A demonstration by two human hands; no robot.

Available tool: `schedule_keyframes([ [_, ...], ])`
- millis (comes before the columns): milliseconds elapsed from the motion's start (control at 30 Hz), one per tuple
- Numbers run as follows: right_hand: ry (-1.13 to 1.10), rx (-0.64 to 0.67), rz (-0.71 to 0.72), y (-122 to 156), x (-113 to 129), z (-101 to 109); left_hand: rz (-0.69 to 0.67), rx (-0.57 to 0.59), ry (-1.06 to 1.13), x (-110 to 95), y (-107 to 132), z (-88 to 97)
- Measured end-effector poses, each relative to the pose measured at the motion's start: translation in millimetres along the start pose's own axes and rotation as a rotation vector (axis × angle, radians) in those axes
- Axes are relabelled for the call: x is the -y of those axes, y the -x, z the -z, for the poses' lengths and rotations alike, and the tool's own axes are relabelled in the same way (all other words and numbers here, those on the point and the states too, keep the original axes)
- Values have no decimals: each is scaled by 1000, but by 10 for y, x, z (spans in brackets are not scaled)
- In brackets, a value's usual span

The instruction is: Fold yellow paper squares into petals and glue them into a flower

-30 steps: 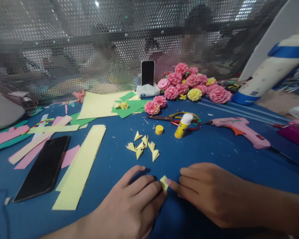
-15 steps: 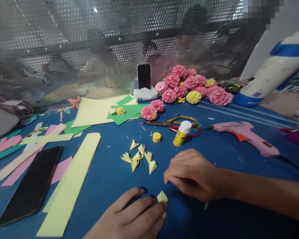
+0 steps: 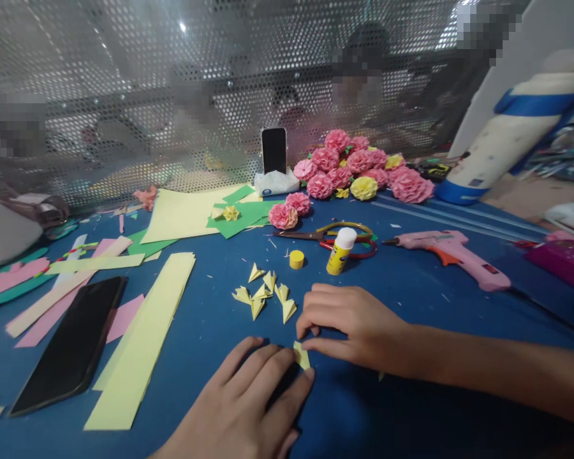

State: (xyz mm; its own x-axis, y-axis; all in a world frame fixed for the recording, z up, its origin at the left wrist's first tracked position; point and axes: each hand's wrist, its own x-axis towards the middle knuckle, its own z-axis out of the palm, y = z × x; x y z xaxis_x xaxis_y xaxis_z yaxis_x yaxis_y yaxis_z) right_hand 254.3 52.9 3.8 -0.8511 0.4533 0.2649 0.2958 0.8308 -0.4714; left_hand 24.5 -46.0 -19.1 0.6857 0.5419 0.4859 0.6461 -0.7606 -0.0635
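Observation:
A small folded piece of yellow paper (image 3: 301,357) lies on the blue table between my hands. My left hand (image 3: 249,389) holds its lower left side, with the thumb at the bottom corner and the fingers bent over the table. At its upper corner, my right hand (image 3: 347,322) pinches with the thumb and curled fingers. Just beyond lie several finished-looking pointed yellow paper folds (image 3: 262,293) in a loose cluster. A yellow glue stick (image 3: 341,252) stands uncapped, its yellow cap (image 3: 296,259) beside it.
Yellow paper strips (image 3: 143,338) and a dark phone (image 3: 69,344) lie at left. Scissors (image 3: 299,235) and a pink glue gun (image 3: 452,252) rest past my right hand. Behind are pink paper flowers (image 3: 337,158), a propped phone (image 3: 273,150) and a perforated metal panel (image 3: 138,140).
My right hand has come left and down to the folded paper, its thumb now at the upper corner. The left thumb and fingers have shifted around the paper. The view has moved slightly.

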Motion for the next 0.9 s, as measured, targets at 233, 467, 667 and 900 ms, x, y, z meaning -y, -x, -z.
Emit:
schedule_keyframes([
  [233,-83,36,-107,-1,16,-37,-18,-43,0,-7,-27,-16],
  [467,-50,62,-122,4,50,-49,-8,-46,13,-3,-26,-33],
  [667,185,23,-51,29,148,-98,-3,-50,26,-6,-21,-21],
  [900,476,-3,269,86,200,-80,9,-50,39,-16,-24,-12],
])
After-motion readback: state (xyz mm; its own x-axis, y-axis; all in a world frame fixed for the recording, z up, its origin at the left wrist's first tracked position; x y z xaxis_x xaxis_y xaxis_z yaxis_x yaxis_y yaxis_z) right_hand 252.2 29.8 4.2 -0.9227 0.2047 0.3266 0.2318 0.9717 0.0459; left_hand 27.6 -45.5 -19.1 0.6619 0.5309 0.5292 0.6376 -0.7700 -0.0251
